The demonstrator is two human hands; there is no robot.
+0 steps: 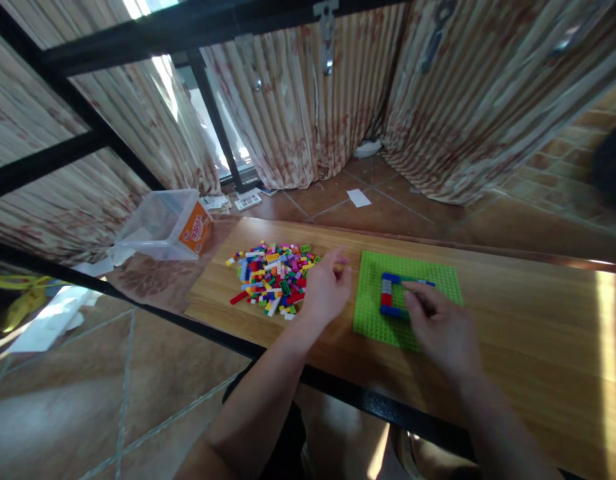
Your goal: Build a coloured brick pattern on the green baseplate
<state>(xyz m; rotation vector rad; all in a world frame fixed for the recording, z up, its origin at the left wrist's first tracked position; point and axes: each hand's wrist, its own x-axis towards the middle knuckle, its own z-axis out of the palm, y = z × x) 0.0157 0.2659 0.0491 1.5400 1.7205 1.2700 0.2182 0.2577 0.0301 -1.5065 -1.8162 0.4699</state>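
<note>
Leftmost, beyond the table's end: a clear plastic box [155, 223] with an orange label [195, 227].

Next, on the wooden table [528, 320], the loose brick pile [275, 273], many colours, pieces lying at mixed angles. Judged handling: each piece very light, rigid, smooth hard plastic; unlikely to break, but small enough to slip or flick away. Best hold: thumb and forefinger on opposite side walls, studs left uncovered. A long red brick [239, 297] at the near left edge of the pile offers more wall to pinch.

Just right of the pile, the left hand [329, 287] hangs with fingers loosely curled, thumb near forefinger; cannot tell whether a small piece is between them.

Further right, the green baseplate [369, 293] lies flat, studs up. Judged thin, light, fairly stiff; take it by the rim. On it stands a brick frame [386, 299], blue, grey and red along its left side; probably firm where studs lock, best pressed from above.

Rightmost, the right hand [445, 327] is over the frame's right part, fingers bent, thumb and forefinger close together; their grip, if any, cannot be made out.
</note>
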